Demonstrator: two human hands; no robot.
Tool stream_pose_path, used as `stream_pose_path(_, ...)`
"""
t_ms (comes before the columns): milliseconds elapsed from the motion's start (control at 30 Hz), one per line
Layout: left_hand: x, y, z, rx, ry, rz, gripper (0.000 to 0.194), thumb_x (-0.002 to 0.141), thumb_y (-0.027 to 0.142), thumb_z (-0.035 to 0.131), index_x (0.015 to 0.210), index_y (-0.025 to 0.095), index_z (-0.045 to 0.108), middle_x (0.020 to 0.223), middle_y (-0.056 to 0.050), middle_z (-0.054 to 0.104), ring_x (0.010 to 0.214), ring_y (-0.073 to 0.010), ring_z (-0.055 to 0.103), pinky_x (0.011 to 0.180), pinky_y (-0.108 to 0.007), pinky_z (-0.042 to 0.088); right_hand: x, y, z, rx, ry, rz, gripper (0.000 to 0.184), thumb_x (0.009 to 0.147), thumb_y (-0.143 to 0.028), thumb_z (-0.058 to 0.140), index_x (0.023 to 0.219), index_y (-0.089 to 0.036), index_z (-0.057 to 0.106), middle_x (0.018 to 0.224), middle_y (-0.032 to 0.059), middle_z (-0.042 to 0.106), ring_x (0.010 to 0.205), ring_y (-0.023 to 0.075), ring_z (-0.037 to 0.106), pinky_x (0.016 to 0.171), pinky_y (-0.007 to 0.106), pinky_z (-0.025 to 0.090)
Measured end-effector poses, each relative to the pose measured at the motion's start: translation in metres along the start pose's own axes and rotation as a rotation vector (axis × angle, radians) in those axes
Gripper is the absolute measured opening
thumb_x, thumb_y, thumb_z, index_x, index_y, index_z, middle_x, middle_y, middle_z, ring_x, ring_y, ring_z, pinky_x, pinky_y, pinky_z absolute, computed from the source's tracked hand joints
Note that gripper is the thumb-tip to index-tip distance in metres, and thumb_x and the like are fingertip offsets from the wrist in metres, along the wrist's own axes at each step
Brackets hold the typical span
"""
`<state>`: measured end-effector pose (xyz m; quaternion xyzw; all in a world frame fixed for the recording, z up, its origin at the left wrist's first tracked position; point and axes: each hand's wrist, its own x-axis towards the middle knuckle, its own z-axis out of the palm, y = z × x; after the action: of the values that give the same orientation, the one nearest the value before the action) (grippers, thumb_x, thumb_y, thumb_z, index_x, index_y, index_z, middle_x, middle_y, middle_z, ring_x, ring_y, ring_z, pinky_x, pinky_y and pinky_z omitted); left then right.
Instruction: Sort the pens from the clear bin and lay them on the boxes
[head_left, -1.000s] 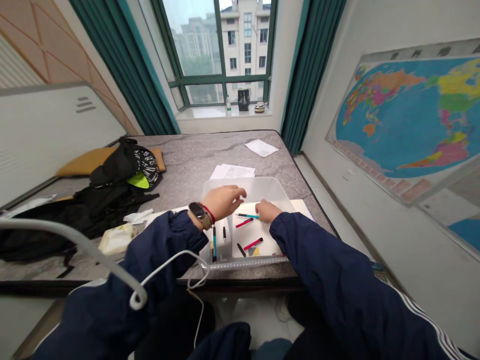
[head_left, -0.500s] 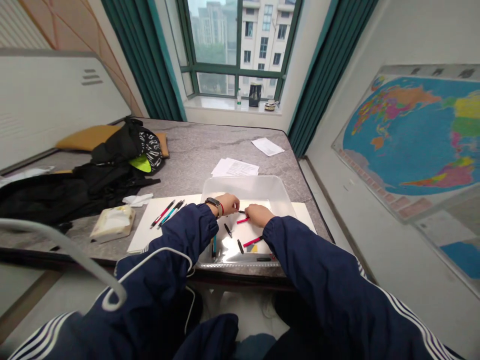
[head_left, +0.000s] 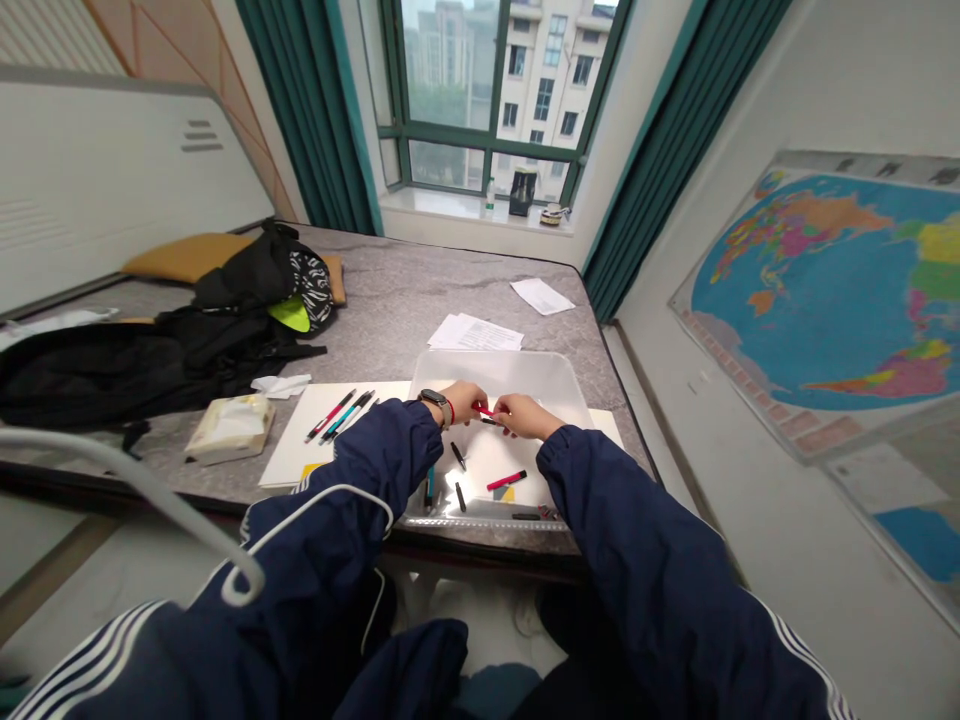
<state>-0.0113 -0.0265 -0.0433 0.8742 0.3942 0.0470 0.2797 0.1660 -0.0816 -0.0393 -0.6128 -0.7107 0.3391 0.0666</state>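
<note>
My left hand (head_left: 466,398), with a watch on its wrist, and my right hand (head_left: 523,416) are close together over the clear plastic bin (head_left: 564,376). Between their closed fingertips is a red pen part (head_left: 484,411), pinched from both sides. Just beneath it shows a small black piece (head_left: 489,421), partly hidden by the fingers. Inside the bin lie a black pen part (head_left: 458,456), another black piece (head_left: 460,497), a red and black pen piece (head_left: 507,480) and a teal one (head_left: 430,487) near the left wall.
Several assembled pens (head_left: 330,416) rest on white board (head_left: 289,455) left of the bin. Farther left are a tissue pack (head_left: 231,430) and a black backpack (head_left: 202,345). Papers (head_left: 476,332) lie behind the bin. A white cable (head_left: 150,470) crosses in front of my left sleeve.
The red pen part by my right hand has risen to between both hands' fingertips. A black piece in the bin has shifted left. The view has tilted slightly.
</note>
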Motion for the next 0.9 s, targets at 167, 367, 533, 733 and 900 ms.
stream_pose_path(167, -0.003, 0.005, -0.008, -0.276, 0.071, 0.058, 0.014, 0.078, 0.025, 0.067, 0.087, 0.015, 0.072, 0.071, -0.003, 0.072, 0.054, -0.0113, 0.064, 0.053, -0.020, 0.048, -0.001, -0.006, -0.002, 0.266, -0.051, 0.037, 0.011, 0.095, -0.022, 0.054, 0.093, -0.013, 0.060, 0.103, 0.0117, 0.071, 0.060, 0.0103, 0.068, 0.048, 0.016, 0.047)
stream_pose_path(367, -0.005, 0.010, -0.015, -0.327, 0.231, 0.027, 0.024, 0.088, 0.034, 0.056, 0.095, 0.014, 0.068, 0.070, -0.004, 0.071, 0.051, -0.0100, 0.061, 0.052, -0.020, 0.047, -0.006, -0.020, -0.009, 0.592, -0.161, 0.050, 0.017, 0.100, -0.027, 0.046, 0.106, -0.016, 0.058, 0.115, 0.0106, 0.070, 0.063, 0.0076, 0.067, 0.048, 0.014, 0.043)
stream_pose_path(533, -0.003, 0.009, -0.015, -0.251, 0.300, 0.024, 0.028, 0.088, 0.033, 0.058, 0.106, 0.014, 0.068, 0.081, -0.005, 0.074, 0.055, -0.0112, 0.063, 0.059, -0.023, 0.050, -0.006, -0.023, -0.008, 0.579, -0.119, 0.050, 0.018, 0.098, -0.031, 0.050, 0.100, -0.016, 0.059, 0.109, 0.0087, 0.072, 0.063, 0.0074, 0.064, 0.050, 0.015, 0.043)
stream_pose_path(733, 0.000, 0.004, -0.019, -0.125, 0.454, 0.011, 0.025, 0.086, 0.031, 0.062, 0.104, 0.016, 0.072, 0.094, -0.007, 0.075, 0.076, -0.0159, 0.067, 0.078, -0.027, 0.051, -0.002, -0.017, 0.024, 0.045, -0.017, -0.169, 0.019, 0.090, -0.033, 0.062, 0.085, -0.014, 0.065, 0.080, 0.0055, 0.071, 0.063, 0.0117, 0.062, 0.062, 0.022, 0.044)
stream_pose_path(900, -0.003, 0.002, -0.019, -0.072, 0.427, 0.040, 0.027, 0.087, 0.036, 0.062, 0.103, 0.019, 0.075, 0.096, -0.006, 0.076, 0.079, -0.0174, 0.067, 0.080, -0.027, 0.050, -0.011, -0.028, 0.052, -0.326, 0.027, -0.599, 0.024, 0.086, -0.018, 0.061, 0.109, -0.018, 0.068, 0.097, 0.0074, 0.069, 0.088, 0.0183, 0.063, 0.078, 0.026, 0.043)
